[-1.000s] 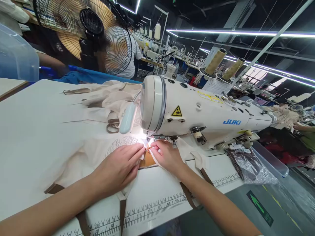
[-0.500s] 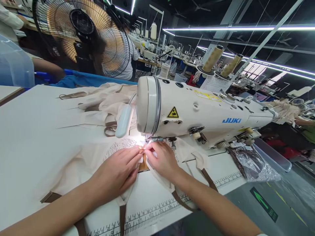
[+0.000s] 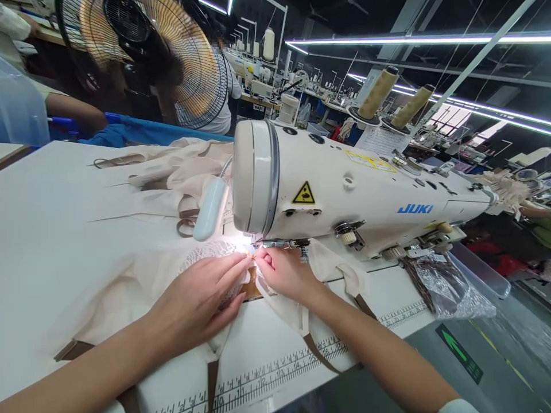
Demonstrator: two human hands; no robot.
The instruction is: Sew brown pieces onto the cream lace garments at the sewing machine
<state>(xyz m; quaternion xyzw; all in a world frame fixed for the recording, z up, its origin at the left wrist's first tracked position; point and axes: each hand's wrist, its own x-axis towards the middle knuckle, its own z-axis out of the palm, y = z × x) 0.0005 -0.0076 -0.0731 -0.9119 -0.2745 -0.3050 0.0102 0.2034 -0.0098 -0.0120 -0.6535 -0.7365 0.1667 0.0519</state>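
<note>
A beige lace bra [image 3: 206, 250] with brown straps lies spread under the head of a sewing machine [image 3: 321, 172]. My left hand [image 3: 200, 292] presses the lace from the left, fingers together and thumb tucked below, its fingertips reaching the lit needle area. There, my right hand [image 3: 286, 272] is closed in a pinch, meeting the left fingertips at a small orange-tan piece [image 3: 252, 256]. Exactly what lies between the fingertips is mostly hidden. Just below them, a brown plate [image 3: 252, 287] shows between the hands. The presser foot [image 3: 275, 244] sits right above the right fingers.
A pale blue lamp [image 3: 210, 209] hangs left of the machine head. Behind it lie more beige pieces [image 3: 172, 166]. A printed ruler [image 3: 258, 376] runs along the front table edge. A plastic bag [image 3: 451, 287] rests at right. A large fan [image 3: 146, 57] stands behind, with people nearby.
Both hands stay at the needle area. The right fingers have curled in more tightly, and the orange-tan piece shows less between the fingertips. The view has shifted slightly.
</note>
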